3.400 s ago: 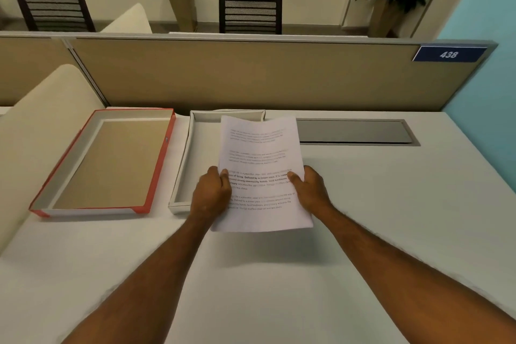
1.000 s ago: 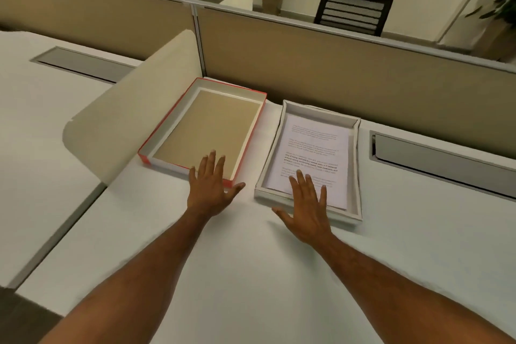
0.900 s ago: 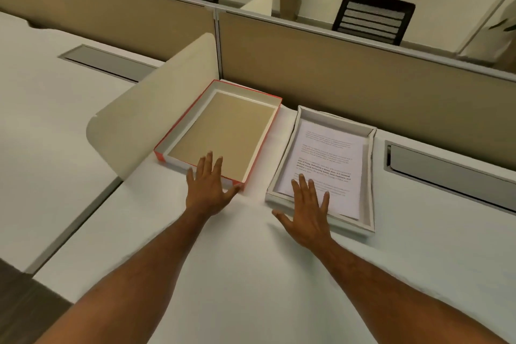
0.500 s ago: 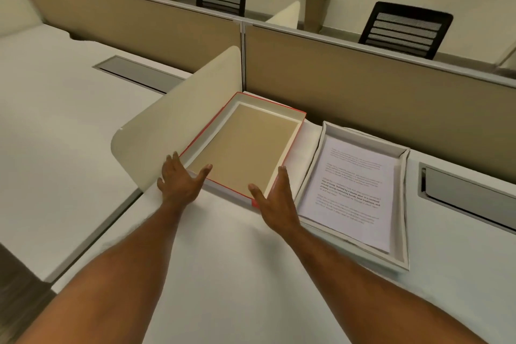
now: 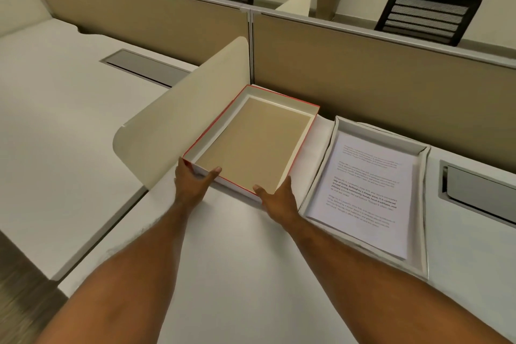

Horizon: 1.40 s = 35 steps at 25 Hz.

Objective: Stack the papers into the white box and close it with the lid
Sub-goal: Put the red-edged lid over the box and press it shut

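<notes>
Both hands grip the near corners of the lid [image 5: 252,145] (red-edged, lying upside down) at centre frame: left hand [image 5: 192,184], right hand [image 5: 277,198]. Papers [image 5: 365,190] lie in the white box [image 5: 423,204] just right.

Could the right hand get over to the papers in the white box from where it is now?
Probably yes. The right hand holds the near corner of the red-edged lid, right beside the white box. The box is open on top, and nothing lies over the papers.
</notes>
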Each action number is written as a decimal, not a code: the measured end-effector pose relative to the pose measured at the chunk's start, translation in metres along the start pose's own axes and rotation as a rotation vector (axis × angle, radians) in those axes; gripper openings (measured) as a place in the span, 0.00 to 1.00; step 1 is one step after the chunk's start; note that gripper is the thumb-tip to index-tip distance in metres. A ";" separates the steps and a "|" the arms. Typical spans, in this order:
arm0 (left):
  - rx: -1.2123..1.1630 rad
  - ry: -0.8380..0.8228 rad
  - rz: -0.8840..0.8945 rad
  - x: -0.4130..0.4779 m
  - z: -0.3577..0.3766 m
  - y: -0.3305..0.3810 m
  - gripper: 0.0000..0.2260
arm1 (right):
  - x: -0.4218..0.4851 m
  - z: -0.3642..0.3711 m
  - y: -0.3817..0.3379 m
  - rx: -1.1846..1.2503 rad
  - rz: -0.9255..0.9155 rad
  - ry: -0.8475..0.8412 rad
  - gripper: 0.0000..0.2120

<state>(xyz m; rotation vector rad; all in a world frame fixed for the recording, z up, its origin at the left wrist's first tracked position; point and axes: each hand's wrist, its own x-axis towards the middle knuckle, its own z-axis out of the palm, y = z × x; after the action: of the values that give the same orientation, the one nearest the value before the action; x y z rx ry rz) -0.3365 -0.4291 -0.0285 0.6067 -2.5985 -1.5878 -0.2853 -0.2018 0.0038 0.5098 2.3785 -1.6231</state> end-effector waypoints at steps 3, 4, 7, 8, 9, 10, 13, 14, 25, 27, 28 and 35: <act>-0.096 0.078 0.055 -0.005 0.005 0.013 0.42 | -0.004 -0.002 0.002 -0.008 -0.019 0.033 0.41; -0.145 0.073 0.052 -0.006 0.007 0.018 0.40 | -0.005 -0.003 0.002 -0.002 -0.010 0.040 0.40; -0.419 -0.066 -0.009 -0.011 0.012 0.035 0.44 | -0.011 -0.006 -0.002 0.046 0.014 0.055 0.37; -0.496 -0.089 -0.016 -0.013 0.012 0.043 0.44 | -0.015 -0.008 -0.003 0.065 0.011 0.059 0.36; -0.544 -0.090 -0.029 -0.015 0.013 0.049 0.45 | -0.020 -0.009 -0.005 0.083 0.009 0.062 0.36; -0.577 -0.084 -0.044 -0.017 0.013 0.055 0.45 | -0.023 -0.011 -0.007 0.100 0.010 0.066 0.36; -0.654 -0.071 -0.117 -0.027 0.013 0.062 0.42 | -0.036 -0.019 -0.012 0.139 0.017 0.050 0.36; -0.650 -0.067 -0.129 -0.031 0.011 0.063 0.36 | -0.042 -0.021 -0.013 0.141 0.019 0.038 0.36; -0.409 0.027 0.253 -0.103 0.011 0.139 0.30 | -0.080 -0.077 -0.081 -0.110 -0.072 0.078 0.44; -0.324 0.033 0.334 -0.122 0.020 0.159 0.31 | -0.085 -0.091 -0.115 0.022 -0.096 0.036 0.44; -0.292 0.031 0.372 -0.132 0.025 0.168 0.32 | -0.088 -0.098 -0.129 0.097 -0.107 0.009 0.42; -0.048 -0.008 0.515 -0.186 0.058 0.202 0.36 | -0.097 -0.122 -0.177 0.276 -0.243 0.216 0.24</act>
<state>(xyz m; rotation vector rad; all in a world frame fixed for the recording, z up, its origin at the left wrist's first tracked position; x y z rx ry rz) -0.2405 -0.2350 0.1498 -0.0768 -2.4334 -1.4666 -0.2648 -0.1625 0.2353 0.4802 2.4594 -2.1222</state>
